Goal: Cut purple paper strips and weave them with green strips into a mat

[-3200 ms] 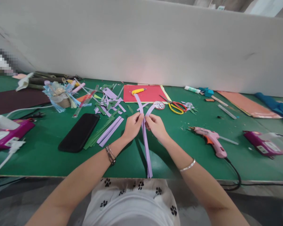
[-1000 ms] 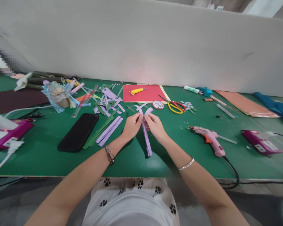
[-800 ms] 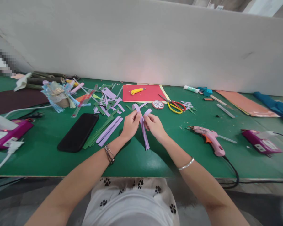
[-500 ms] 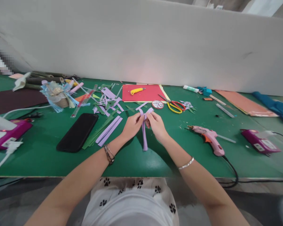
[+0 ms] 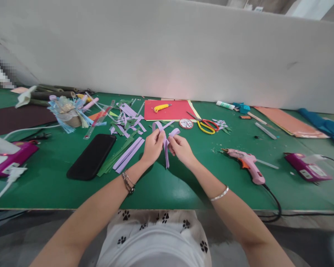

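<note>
We're right at the middle of the green table (image 5: 161, 194), and both hands are busy: the left hand (image 5: 152, 149) pinches the purple paper (image 5: 166, 155) between thumb and fingers, and the right hand (image 5: 182, 149) has the same paper in a close pinch just beside it, fingers curled under. We see one curl arching up over the left fingers, another curving above the right, and a straight tail hanging down between the two hands; whether it's one strip or two, we can't tell. Just left of the left hand we have a pair of loose purple strips (image 5: 129, 155), lying alongside a bundle of green strips (image 5: 114, 161), and beside that a black phone (image 5: 91, 157). Up beyond them, we've got a tangle of purple and green scraps (image 5: 128, 118), with a clear ruler (image 5: 99, 120) slanting at its left. Straight ahead of the hands, we find a yellow cutter (image 5: 161, 108) on a red sheet (image 5: 180, 111), a round red-rimmed piece (image 5: 186, 124) at the sheet's near edge, and the scissors (image 5: 207, 127) next to it, blades pointing toward the sheet. Further right we spot a checkered woven piece (image 5: 219, 124), and, well apart from the right hand, a pink glue gun (image 5: 247, 162) lying on its side, a clear stick (image 5: 267, 163) poking from its back.
</note>
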Available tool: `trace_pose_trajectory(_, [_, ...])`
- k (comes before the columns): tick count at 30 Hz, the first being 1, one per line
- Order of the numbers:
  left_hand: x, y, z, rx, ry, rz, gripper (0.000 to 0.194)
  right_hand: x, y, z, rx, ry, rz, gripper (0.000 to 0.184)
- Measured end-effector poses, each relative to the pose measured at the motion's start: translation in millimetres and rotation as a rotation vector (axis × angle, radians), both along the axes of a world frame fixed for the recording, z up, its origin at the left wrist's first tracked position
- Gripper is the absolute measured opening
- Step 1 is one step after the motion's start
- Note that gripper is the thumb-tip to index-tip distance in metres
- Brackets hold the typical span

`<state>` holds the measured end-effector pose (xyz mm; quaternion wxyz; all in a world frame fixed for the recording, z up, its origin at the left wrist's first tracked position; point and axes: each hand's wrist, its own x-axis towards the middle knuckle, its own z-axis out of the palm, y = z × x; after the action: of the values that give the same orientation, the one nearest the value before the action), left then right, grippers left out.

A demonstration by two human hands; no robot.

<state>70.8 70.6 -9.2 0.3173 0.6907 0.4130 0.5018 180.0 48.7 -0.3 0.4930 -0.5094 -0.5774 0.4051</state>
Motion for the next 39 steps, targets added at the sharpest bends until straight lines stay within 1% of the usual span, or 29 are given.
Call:
trace_pose_trajectory(3, [-0.2,0.5,0.0,0.003,0.039,-0.063,0.030,0.3,-0.1,1.6,-0.014,0.049,-0.025,0.032])
trace_pose_trajectory(7, [1.2,-1.1,0.0,0.032,0.107,-0.129,0.031,1.3,0.8,3.1,0.009,0.098,-0.062,0.036])
trace_pose_trajectory(9, [1.4,-1.7,0.4,0.045,0.127,-0.124,0.032,1.6,1.3,2.0,-0.001,0.096,-0.068,0.037])
trace_pose_trajectory(12, [0.6,-1.7,0.5,0.055,0.138,-0.103,0.033,1.6,1.5,-1.2,-0.006,0.067,-0.034,0.035])
trace_pose_trajectory(16, [-0.7,-1.1,-0.7,0.048,0.135,-0.075,0.038,1.0,0.6,-2.5,0.044,0.002,0.001,0.034])
trace_pose_trajectory(20, [-1.0,-1.9,-0.9,0.022,0.124,-0.062,0.038,0.6,0.1,-0.2,0.045,0.018,-0.029,0.032])
trace_pose_trajectory(24, [0.0,-3.0,0.3,-0.006,0.121,-0.099,0.033,1.2,1.3,-0.4,0.037,0.066,-0.075,0.033])
trace_pose_trajectory(28, [1.0,-3.0,-0.6,-0.009,0.109,-0.098,0.028,2.6,3.4,-4.2,0.051,-0.004,-0.090,0.032])
trace_pose_trajectory(32, [1.0,-1.9,-3.0,-0.006,0.101,-0.083,0.028,3.4,4.0,-6.5,0.065,-0.072,-0.094,0.029])
trace_pose_trajectory(39, [1.6,0.3,-2.8,0.037,0.124,-0.082,0.030,3.4,2.4,-2.9,0.051,-0.068,-0.065,0.029])
